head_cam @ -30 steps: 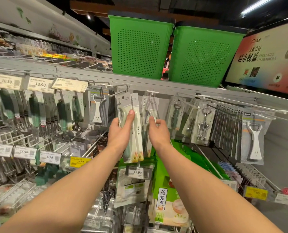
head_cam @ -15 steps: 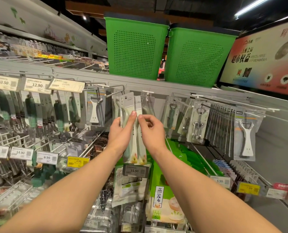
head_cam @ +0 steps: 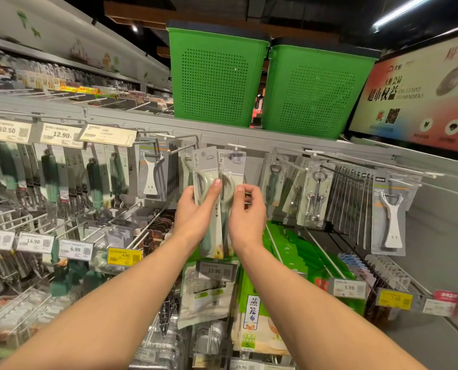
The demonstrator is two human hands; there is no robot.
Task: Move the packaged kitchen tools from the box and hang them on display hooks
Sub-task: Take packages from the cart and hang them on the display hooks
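Two packaged tools stand upright side by side, at the top row of hooks. The packaged tool (head_cam: 205, 166) lies in the left hand (head_cam: 196, 217), above the palm. The second packaged tool (head_cam: 233, 166) touches its right edge, top just under a white-tipped hook (head_cam: 236, 146); cannot tell whether either hangs on it.

Around: white peeler packs (head_cam: 150, 172) to the left, corkscrew pack (head_cam: 314, 193) to the right, a 15.90 price tag (head_cam: 214, 271) below, green baskets (head_cam: 217, 78) on the shelf above.

Left fingers (head_cam: 216, 184) curl round the first pack, gripping it. Right hand (head_cam: 246, 217) pinches the second pack's middle, fingers bent.
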